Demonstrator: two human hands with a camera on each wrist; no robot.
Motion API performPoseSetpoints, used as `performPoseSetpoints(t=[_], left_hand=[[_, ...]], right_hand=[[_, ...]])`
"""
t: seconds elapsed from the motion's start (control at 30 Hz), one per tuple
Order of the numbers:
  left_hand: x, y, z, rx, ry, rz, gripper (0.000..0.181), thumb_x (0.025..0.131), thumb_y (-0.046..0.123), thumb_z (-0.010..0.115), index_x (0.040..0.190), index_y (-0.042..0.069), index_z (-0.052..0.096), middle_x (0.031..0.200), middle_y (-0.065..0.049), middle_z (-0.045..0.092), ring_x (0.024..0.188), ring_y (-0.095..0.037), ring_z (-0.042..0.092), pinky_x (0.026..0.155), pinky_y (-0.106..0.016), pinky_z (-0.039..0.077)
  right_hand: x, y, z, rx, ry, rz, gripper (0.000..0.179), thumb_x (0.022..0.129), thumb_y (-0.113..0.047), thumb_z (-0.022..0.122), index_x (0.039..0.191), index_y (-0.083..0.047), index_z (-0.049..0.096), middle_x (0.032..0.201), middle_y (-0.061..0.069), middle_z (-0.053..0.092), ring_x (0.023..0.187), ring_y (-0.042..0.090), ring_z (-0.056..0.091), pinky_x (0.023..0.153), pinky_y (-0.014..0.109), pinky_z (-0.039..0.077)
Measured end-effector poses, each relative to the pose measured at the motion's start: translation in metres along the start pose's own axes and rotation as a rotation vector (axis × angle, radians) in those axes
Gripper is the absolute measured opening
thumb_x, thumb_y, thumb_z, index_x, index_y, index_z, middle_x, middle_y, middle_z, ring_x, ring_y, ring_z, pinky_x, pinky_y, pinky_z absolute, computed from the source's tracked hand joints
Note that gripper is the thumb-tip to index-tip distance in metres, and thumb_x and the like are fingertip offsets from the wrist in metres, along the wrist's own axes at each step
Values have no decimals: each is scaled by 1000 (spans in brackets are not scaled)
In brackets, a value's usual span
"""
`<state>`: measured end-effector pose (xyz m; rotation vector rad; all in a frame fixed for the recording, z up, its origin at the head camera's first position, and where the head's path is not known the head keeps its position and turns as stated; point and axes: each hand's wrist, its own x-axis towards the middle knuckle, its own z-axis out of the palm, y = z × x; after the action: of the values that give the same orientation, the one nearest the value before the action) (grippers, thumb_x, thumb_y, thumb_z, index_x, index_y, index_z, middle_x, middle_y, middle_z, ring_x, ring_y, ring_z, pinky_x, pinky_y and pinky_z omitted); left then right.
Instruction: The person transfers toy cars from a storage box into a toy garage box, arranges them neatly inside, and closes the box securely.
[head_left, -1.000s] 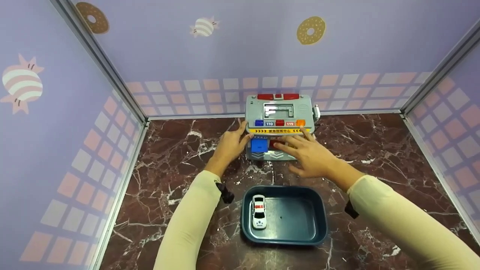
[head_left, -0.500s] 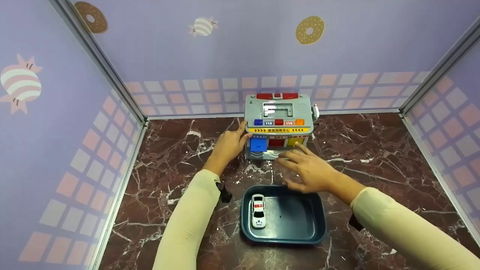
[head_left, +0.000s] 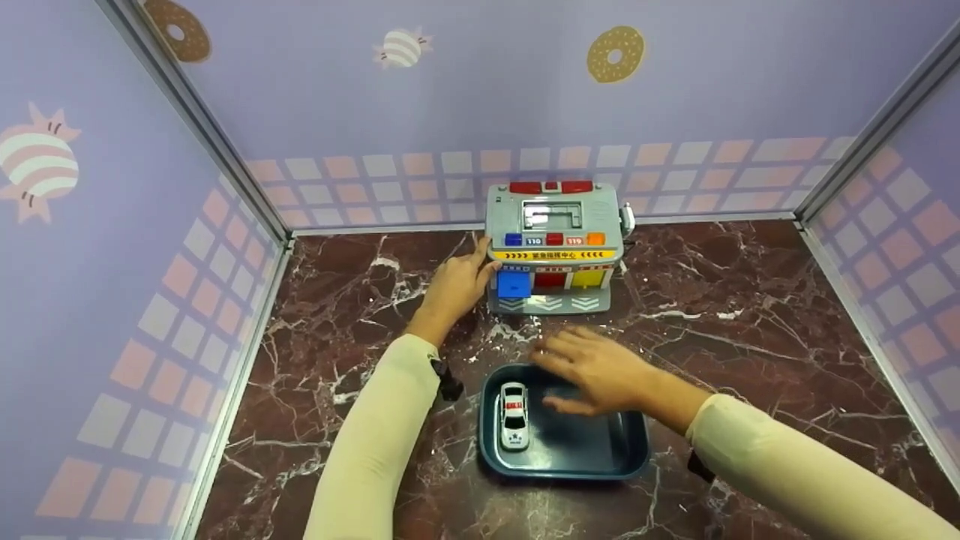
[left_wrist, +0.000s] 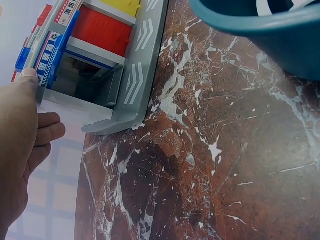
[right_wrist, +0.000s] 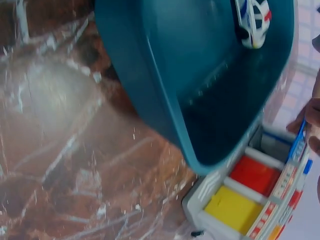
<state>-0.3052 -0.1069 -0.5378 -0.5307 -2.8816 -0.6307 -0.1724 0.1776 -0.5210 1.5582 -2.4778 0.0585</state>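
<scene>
A grey toy garage (head_left: pixel 553 304) with a carry handle stands against the back wall. Its blue door (head_left: pixel 514 284) is swung up, and the left wrist view shows an open bay (left_wrist: pixel 90 77) beneath it. My left hand (head_left: pixel 454 289) holds the garage's left front corner, thumb at the front edge by the blue sign. Below the garage is a dark teal bin (head_left: pixel 562 474), with a white toy police car (head_left: pixel 514 416) lying along its left side. Over the bin's right part hovers my right hand (head_left: pixel 600 375), fingers spread and holding nothing.
The garage's red door (head_left: pixel 551 280) and yellow door (head_left: pixel 588 278) are down. A white handset-like piece (head_left: pixel 628 217) sits on its right side. Purple patterned walls (head_left: pixel 480 90) enclose the dark red marbled tabletop (head_left: pixel 360 300) at the back and sides.
My right hand has drawn back from the garage's front to above the bin, uncovering the red and yellow doors. My left hand has stayed at the garage's corner.
</scene>
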Motion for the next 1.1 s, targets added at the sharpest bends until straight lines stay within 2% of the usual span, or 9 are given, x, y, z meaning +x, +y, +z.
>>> performPoseSetpoints(t=[0.23, 0.53, 0.6, 0.8, 0.9, 1.1], left_hand=[[0, 0, 0, 7, 4, -2, 64, 117, 49, 50, 171, 14, 43, 123, -24, 78, 119, -47, 76, 107, -60, 58], [0, 4, -1, 28, -23, 9, 66, 119, 45, 47, 173, 9, 37, 127, -23, 78, 116, -45, 77, 106, -58, 59], [-1, 4, -1, 27, -28, 3, 66, 119, 46, 46, 173, 9, 36, 128, -23, 78, 117, -44, 77, 107, -58, 59], [-1, 3, 1, 11, -39, -28, 67, 119, 49, 44, 174, 12, 35, 130, -23, 77, 121, -44, 76, 108, -57, 59], [-1, 4, 2, 2, -42, -35, 68, 119, 50, 44, 174, 12, 35, 135, -22, 77, 124, -43, 75, 110, -56, 58], [0, 4, 2, 8, -29, -25, 68, 119, 50, 43, 174, 11, 35, 129, -22, 78, 118, -44, 77, 106, -57, 60]], right_hand=[[3, -16, 13, -15, -8, -54, 74, 102, -63, 69, 155, -12, 62, 147, 12, 69, 129, 34, 73, 113, 52, 58], [5, -25, 32, 62, 17, -86, 72, 98, -59, 78, 154, -15, 63, 140, 11, 68, 126, 31, 72, 112, 49, 60], [6, -27, 36, 65, -7, -84, 72, 100, -60, 76, 156, -17, 62, 142, 12, 68, 128, 31, 72, 113, 49, 59], [11, -35, 41, 41, -151, -69, 72, 104, -67, 64, 160, -23, 57, 150, 15, 63, 133, 33, 69, 116, 49, 57], [13, -37, 45, 32, -173, -67, 71, 103, -68, 65, 159, -24, 58, 149, 15, 63, 133, 31, 68, 117, 47, 56], [15, -41, 49, 8, -204, -49, 73, 103, -72, 62, 159, -25, 59, 150, 15, 62, 134, 30, 67, 118, 45, 55]])
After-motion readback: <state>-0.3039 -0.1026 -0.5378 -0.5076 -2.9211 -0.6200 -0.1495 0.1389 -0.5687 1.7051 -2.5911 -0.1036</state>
